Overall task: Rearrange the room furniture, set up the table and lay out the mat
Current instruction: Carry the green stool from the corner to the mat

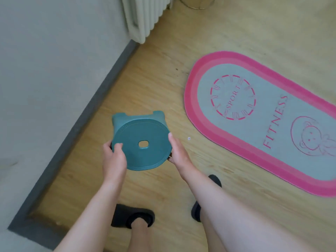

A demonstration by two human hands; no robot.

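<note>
Your left hand (pixel 113 153) curls round the left rim of the stool (pixel 143 142) at centre frame, thumb on the seat. Your right hand (pixel 177 151) grips the opposite rim, probably steadying it for carrying. The mat (pixel 263 115) lies flat at right, seemingly already laid out.

A teal plastic stool (pixel 151 157) is held above the wooden floor (pixel 149 84), its round seat tilted toward the camera. The left hand (pixel 113 157) grips the seat's left rim, thumb on top; the right hand (pixel 179 153) grips the right rim. A pink-bordered fitness mat (pixel 263 113) lies flat on the floor to the right, apart from the stool.
</note>
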